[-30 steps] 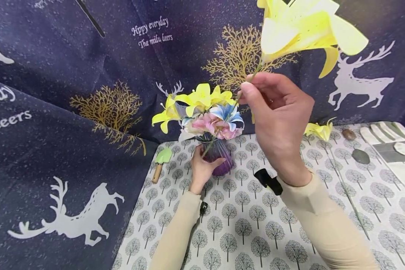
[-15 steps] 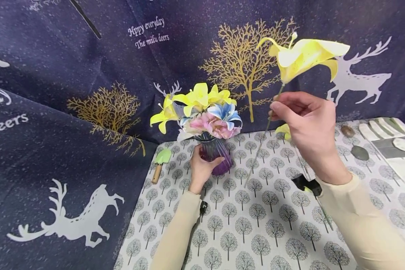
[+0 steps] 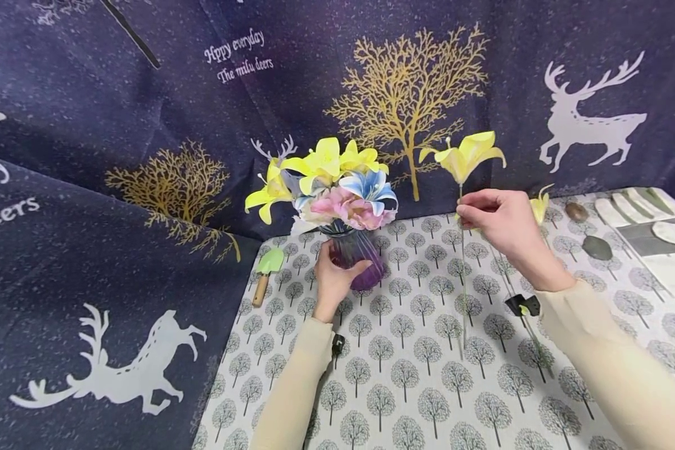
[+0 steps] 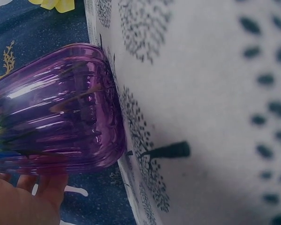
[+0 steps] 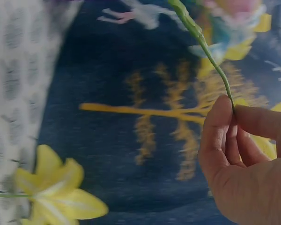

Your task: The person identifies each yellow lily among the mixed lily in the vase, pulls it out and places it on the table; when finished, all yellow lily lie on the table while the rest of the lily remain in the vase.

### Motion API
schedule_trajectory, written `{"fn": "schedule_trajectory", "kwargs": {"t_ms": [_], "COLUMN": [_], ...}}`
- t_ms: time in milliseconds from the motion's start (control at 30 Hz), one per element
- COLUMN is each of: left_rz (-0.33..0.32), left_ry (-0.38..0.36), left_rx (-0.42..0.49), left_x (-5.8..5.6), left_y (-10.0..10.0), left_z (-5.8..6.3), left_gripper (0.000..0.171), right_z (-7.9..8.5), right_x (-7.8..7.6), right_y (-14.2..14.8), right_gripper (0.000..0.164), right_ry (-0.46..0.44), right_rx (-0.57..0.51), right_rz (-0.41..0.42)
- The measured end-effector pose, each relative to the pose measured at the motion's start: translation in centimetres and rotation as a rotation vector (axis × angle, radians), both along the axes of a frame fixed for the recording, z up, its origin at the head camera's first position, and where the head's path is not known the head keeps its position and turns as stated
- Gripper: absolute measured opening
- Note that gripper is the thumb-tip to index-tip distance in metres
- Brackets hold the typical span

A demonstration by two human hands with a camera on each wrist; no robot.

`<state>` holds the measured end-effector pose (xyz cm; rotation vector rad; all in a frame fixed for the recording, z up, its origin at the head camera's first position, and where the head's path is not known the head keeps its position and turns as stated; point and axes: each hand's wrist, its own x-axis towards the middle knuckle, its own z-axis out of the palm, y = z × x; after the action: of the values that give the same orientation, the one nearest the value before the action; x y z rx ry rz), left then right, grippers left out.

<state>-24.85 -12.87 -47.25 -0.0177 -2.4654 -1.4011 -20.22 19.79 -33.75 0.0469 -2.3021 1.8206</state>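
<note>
A ribbed glass vase (image 3: 362, 265), purple toward its base, stands on the table in the head view. My left hand (image 3: 335, 284) grips its side, fingers and thumb around it; the left wrist view shows the purple glass (image 4: 70, 112) close up. Yellow lilies (image 3: 323, 161), a blue-and-white lily (image 3: 369, 189) and pink blooms (image 3: 345, 207) fill its mouth. To the right of the vase, my right hand (image 3: 503, 224) pinches the stem of a single yellow lily (image 3: 465, 157) just below its bloom. The stem (image 5: 203, 46) hangs nearly upright, its lower end over the table.
A green trowel (image 3: 268, 270) with a wooden handle lies left of the vase. Behind my right hand is another yellow lily (image 3: 540, 205). Farther right are a brown stone (image 3: 576, 211), a grey-green stone (image 3: 597, 247) and striped gloves (image 3: 644, 209). A dark printed cloth hangs behind the table.
My right hand has moved right, down and farther from the head camera with the yellow lily, whose slanted stem now hangs nearly upright. My left hand stays on the vase.
</note>
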Motion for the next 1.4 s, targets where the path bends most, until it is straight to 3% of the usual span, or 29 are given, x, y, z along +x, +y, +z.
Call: {"fn": "schedule_trajectory", "kwargs": {"t_ms": [267,567,933,1400], "left_rz": [0.022,0.016,0.019,0.012], "left_ry": [-0.001,0.007,-0.026,-0.005], "left_rx": [-0.026,-0.029,-0.022,-0.013], "left_x": [0.0,-0.1,0.0,-0.1], "left_y": [0.1,0.1,0.1,0.0], "left_z": [0.2,0.1,0.2,0.0], "left_gripper": [0.097,0.096,0.098,0.097], "right_z": [-4.6,-8.2,-11.0,-12.6], "right_x": [-2.8,-4.9,-6.3,-6.9], "right_y": [0.5,0.8,0.8,0.7], "right_gripper": [0.026,0.030,0.035,0.035], "right_ry": [-0.151,-0.323,-0.412,-0.447], "right_rx": [0.063,0.117,0.084,0.105], "right_rz": [0.101,0.144,0.187,0.172]}}
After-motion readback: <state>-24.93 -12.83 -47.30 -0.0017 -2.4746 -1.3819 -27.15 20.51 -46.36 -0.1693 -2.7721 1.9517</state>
